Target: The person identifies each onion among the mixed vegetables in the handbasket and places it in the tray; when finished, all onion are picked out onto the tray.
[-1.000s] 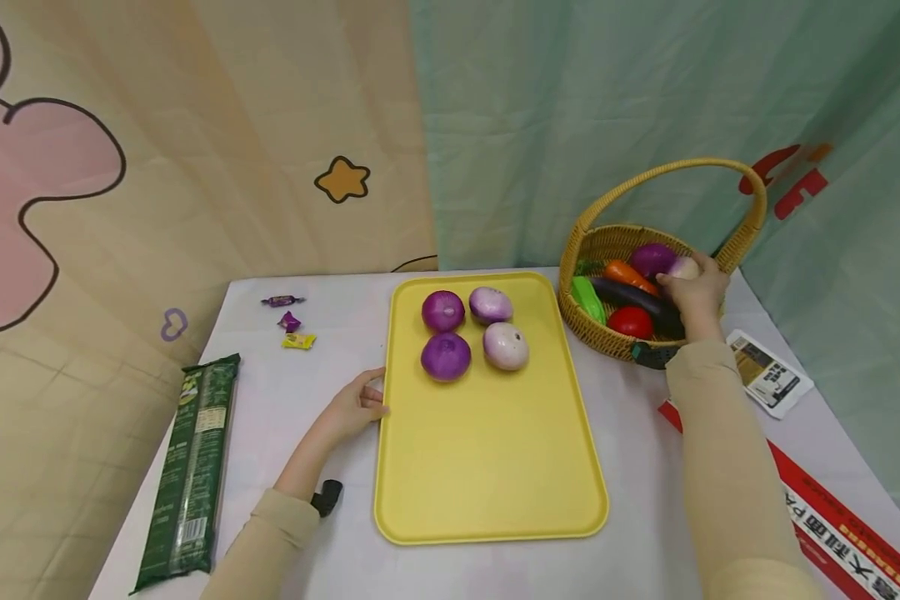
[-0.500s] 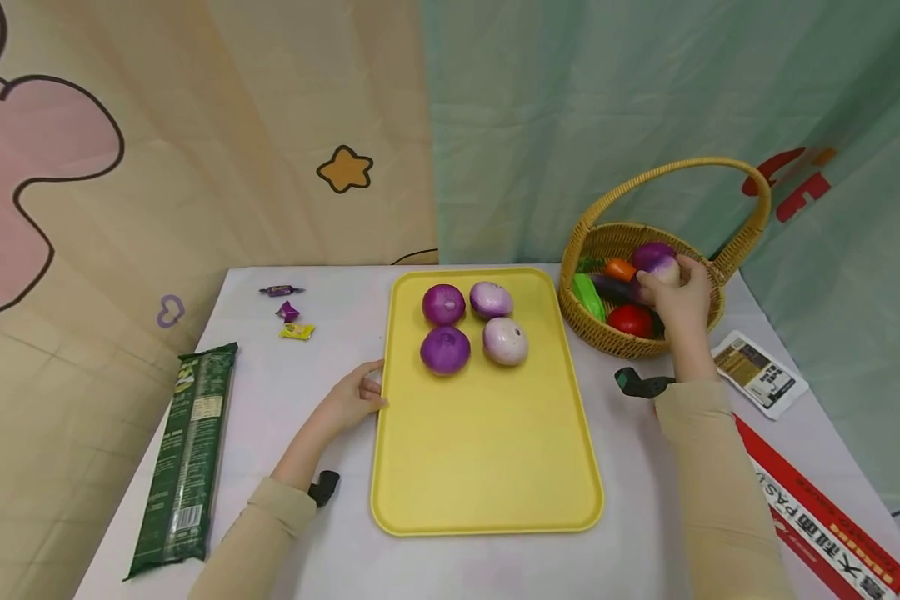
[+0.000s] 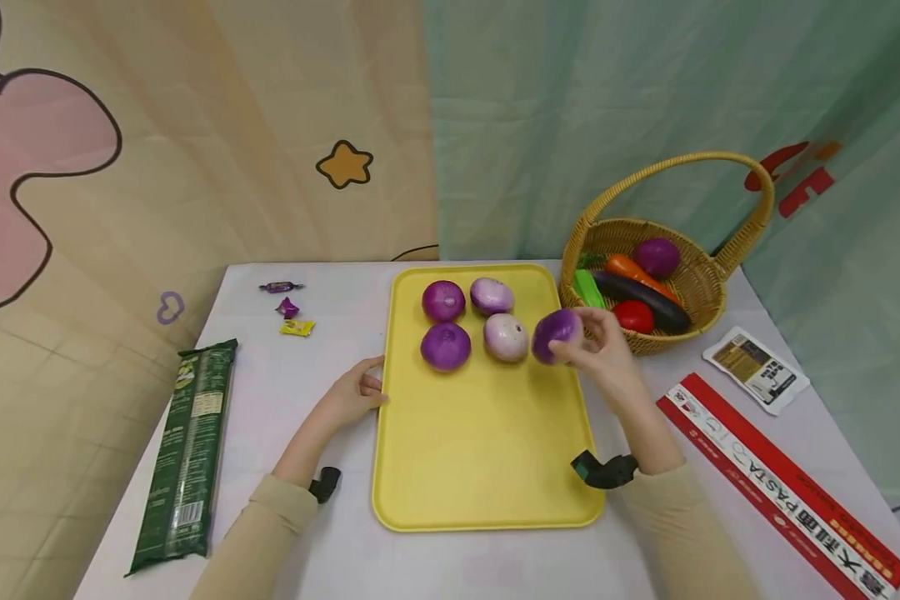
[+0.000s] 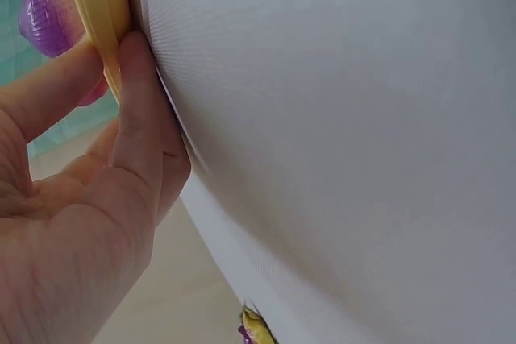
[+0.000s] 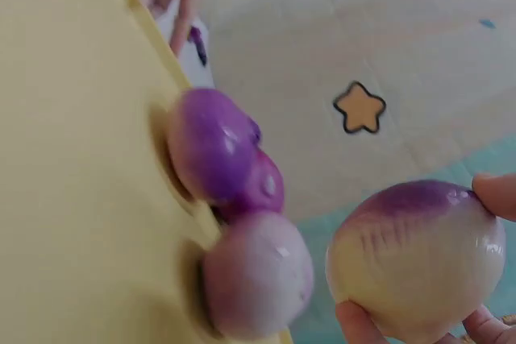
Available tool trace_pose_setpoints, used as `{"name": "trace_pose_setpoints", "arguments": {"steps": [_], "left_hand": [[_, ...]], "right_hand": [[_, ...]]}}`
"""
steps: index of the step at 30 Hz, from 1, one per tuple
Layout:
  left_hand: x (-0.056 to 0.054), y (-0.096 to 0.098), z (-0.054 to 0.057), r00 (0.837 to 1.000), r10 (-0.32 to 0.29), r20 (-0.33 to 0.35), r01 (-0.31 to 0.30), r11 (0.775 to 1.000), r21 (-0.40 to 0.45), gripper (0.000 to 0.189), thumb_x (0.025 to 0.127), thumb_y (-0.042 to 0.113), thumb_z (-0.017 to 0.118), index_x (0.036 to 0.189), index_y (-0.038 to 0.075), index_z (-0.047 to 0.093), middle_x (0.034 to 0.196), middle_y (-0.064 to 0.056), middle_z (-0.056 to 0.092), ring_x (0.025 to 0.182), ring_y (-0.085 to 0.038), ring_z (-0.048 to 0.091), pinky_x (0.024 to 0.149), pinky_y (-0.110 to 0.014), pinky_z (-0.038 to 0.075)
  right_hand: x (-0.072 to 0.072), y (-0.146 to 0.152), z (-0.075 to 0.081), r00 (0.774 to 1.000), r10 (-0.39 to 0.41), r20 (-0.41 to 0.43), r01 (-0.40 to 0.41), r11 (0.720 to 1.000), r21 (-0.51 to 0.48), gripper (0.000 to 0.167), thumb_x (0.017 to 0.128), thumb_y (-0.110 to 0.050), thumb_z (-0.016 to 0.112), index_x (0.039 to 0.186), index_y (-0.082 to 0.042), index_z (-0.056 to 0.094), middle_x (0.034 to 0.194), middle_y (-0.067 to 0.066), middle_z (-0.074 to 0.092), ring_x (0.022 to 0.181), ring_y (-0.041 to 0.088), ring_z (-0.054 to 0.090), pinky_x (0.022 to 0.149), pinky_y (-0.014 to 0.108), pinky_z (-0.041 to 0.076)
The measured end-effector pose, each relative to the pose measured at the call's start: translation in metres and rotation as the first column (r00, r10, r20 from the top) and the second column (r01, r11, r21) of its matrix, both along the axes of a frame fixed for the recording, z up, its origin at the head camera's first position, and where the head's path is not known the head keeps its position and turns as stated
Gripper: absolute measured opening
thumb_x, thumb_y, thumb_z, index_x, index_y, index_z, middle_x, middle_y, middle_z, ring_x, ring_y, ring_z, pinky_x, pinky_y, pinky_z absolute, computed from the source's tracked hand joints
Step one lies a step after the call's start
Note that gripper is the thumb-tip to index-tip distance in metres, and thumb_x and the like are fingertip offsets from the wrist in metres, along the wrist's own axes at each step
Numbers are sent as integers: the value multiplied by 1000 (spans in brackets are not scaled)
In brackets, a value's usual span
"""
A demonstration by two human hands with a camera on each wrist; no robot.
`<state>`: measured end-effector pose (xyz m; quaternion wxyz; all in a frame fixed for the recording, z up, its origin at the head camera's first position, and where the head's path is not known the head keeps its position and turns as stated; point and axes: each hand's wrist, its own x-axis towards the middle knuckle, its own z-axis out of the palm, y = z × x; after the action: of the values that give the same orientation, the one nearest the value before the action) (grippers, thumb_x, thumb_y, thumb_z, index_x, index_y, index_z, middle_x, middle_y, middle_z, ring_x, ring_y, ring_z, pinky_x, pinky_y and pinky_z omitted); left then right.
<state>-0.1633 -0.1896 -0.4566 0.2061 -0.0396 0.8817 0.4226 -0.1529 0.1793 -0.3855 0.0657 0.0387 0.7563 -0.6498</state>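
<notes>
My right hand point(image 3: 609, 360) grips a purple-and-white onion point(image 3: 553, 337) above the right edge of the yellow tray point(image 3: 487, 450). In the right wrist view the held onion point(image 5: 415, 259) shows a pale side with a purple top, fingertips around it. On the tray's far half sit two purple onions, one behind the other point(image 3: 446, 347), and beside them two paler ones, the nearer whitish onion point(image 3: 506, 337) close to the held one. My left hand point(image 3: 351, 397) pinches the tray's left rim, thumb on one side and fingers on the other, as the left wrist view shows.
A wicker basket point(image 3: 708, 312) at the back right holds a purple onion, carrot, eggplant, tomato and green pepper. Right of the tray lie a red pasta box point(image 3: 783, 487) and a white-edged pouch point(image 3: 756, 369). Leftward are a green packet point(image 3: 187, 454) and small candies point(image 3: 297, 327).
My right hand has lifted the purple-and-white onion out of the basket and carried it left to the tray's right edge. My left hand stays at the rim.
</notes>
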Motion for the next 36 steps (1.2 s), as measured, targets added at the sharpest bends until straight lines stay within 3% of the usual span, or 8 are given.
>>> {"name": "trace_pose_setpoints", "arguments": {"steps": [6, 10, 18, 23, 27, 31, 36], "left_hand": [[0, -2, 0, 1000, -9, -12, 9, 1000, 2, 67, 92, 6, 66, 151, 8, 36, 107, -15, 59, 92, -22, 57, 80, -33, 47], [0, -2, -1, 999, -22, -23, 22, 1000, 6, 67, 91, 5, 66, 151, 7, 36, 107, -15, 60, 92, -22, 58, 80, -33, 48], [1, -1, -1, 999, -15, -37, 16, 1000, 20, 66, 91, 4, 65, 151, 6, 36, 106, -16, 60, 92, -22, 57, 81, -34, 48], [0, 1, -1, 999, -22, -37, 23, 999, 31, 66, 91, 4, 65, 150, 5, 36, 106, -16, 60, 93, -23, 58, 81, -34, 49], [-1, 0, -1, 999, -22, -37, 22, 1000, 10, 66, 92, 5, 65, 151, 6, 36, 107, -16, 60, 94, -23, 58, 82, -34, 49], [-1, -1, 0, 999, -25, -32, 25, 1000, 0, 66, 92, 5, 65, 151, 6, 36, 107, -16, 60, 93, -23, 57, 81, -34, 48], [0, -1, 0, 999, -28, -22, 28, 1000, 5, 67, 92, 5, 66, 151, 7, 35, 106, -14, 59, 91, -21, 57, 78, -30, 47]], "right_hand": [[14, -54, -32, 982, 175, 74, -174, 985, -23, 75, 87, -16, 71, 150, -11, 31, 149, 16, 36, 116, 33, 57, 91, 30, 46], [20, -78, -48, 967, 238, 95, -238, 971, -7, 75, 84, -21, 75, 149, -14, 37, 147, 14, 38, 115, 32, 59, 91, 36, 46], [29, -107, -71, 958, 280, 62, -282, 959, 35, 74, 76, -13, 84, 133, -8, 37, 136, 15, 46, 105, 24, 64, 80, 28, 49], [31, -111, -76, 955, 295, 22, -296, 951, 93, 76, 75, -6, 84, 133, -6, 35, 134, 18, 51, 112, 29, 64, 81, 30, 52], [29, -111, -75, 955, 297, 2, -295, 947, 129, 85, 75, -6, 84, 142, -3, 31, 143, 18, 43, 120, 35, 59, 88, 36, 53], [30, -113, -71, 957, 289, -7, -283, 944, 169, 95, 75, -10, 85, 150, -1, 28, 146, 18, 42, 123, 35, 55, 97, 43, 49], [33, -114, -67, 959, 282, 1, -274, 932, 236, 94, 75, -15, 85, 150, -2, 30, 148, 18, 41, 124, 34, 50, 101, 48, 45]]}}
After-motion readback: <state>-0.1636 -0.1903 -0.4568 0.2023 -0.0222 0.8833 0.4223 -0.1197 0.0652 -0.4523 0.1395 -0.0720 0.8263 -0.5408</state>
